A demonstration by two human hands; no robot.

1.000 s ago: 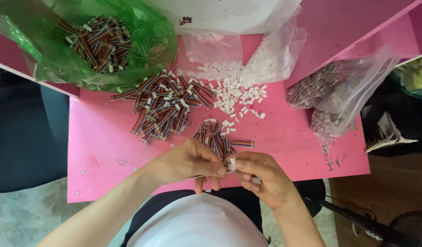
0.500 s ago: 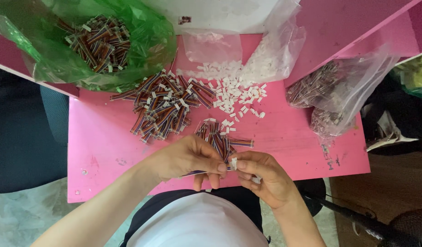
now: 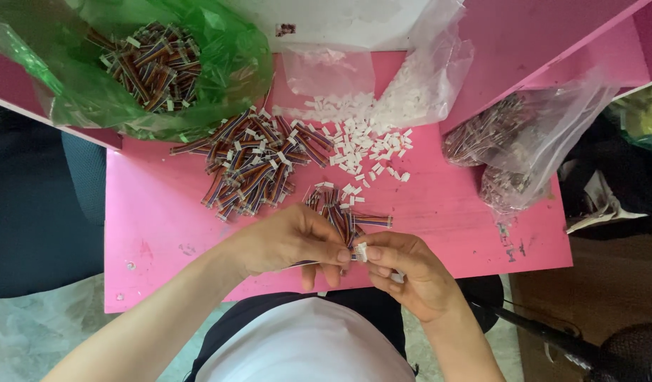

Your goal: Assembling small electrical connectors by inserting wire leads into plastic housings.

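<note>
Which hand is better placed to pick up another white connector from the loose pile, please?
Probably the right hand: it holds the white connector, and the pile lies up on its side; the left hand pinches the wire.

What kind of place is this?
Probably a small hand-assembly workstation: a pink table holds a pile of striped wire pieces, loose white connectors and plastic bags of parts.

My pink table (image 3: 163, 233) looks matt painted and scuffed, the green bag (image 3: 227, 64) and the clear bags (image 3: 552, 120) are thin, glossy, crinkled plastic, the small white connectors (image 3: 361, 138) look like hard smooth plastic, and the striped ribbon cables (image 3: 248, 166) look plastic-coated.
</note>
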